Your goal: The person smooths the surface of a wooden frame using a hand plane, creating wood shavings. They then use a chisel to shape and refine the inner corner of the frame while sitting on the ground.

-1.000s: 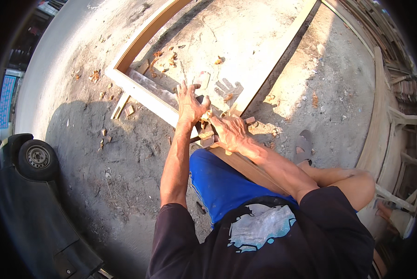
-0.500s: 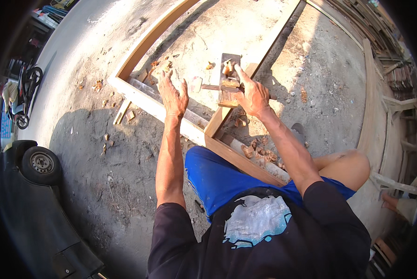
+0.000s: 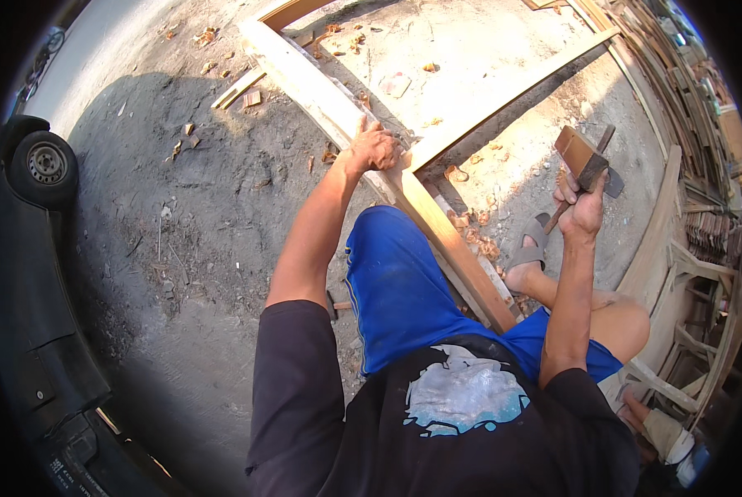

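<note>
Above the dusty grey ground (image 3: 222, 224), to the right of the pale brown wooden frame (image 3: 450, 222), holding up a brown wooden hand plane (image 3: 578, 151) with a thin crosswise handle, closing the right hand (image 3: 582, 214) around it, clear of the frame. At the frame's joint, laying the left hand (image 3: 373, 151) with fingers curled over the timber, showing too little to tell whether gripping or only resting. Near curled tan wood shavings (image 3: 483, 244), wearing a grey open sandal (image 3: 535, 232).

And there it goes, my right hand (image 3: 580, 207) has swung the brown wooden hand plane with its crossbar handle (image 3: 580, 157) out to my right, tipped up, while my left hand (image 3: 374, 149) has dropped from mid-air onto the pale rectangular wooden frame (image 3: 305, 87).
</note>
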`<state>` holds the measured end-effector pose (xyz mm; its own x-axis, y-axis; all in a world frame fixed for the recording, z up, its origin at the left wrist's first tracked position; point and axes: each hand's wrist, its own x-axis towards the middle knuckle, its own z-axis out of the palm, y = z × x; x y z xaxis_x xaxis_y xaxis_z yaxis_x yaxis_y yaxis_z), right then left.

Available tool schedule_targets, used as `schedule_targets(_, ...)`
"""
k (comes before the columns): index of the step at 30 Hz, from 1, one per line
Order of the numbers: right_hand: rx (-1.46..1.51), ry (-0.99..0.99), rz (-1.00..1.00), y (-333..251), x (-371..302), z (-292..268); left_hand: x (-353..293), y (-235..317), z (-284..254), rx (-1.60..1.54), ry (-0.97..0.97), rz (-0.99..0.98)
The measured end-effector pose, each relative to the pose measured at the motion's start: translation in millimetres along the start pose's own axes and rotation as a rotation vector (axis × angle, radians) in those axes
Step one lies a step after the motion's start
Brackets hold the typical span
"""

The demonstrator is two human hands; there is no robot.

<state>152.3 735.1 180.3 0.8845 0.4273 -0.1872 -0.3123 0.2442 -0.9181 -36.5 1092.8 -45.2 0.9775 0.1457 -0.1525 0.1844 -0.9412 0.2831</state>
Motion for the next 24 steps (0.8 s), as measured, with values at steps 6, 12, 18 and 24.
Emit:
schedule_targets(6,0.028,-0.056,-0.071,-96,-34,-23,13,-14,20,-0.097,0.124,0.045)
schedule_targets(12,-0.093,0.134,-0.340,-210,-95,-112,9,-17,11,-0.119,0.040,-0.109)
schedule_targets(18,-0.047,0.709,-0.472,-232,-248,-264,33,41,-36,0.047,-0.072,-0.050)
schedule_targets(24,-0.056,1.387,-0.018,-71,-350,-353,46,-12,-6,0.351,0.119,0.128)
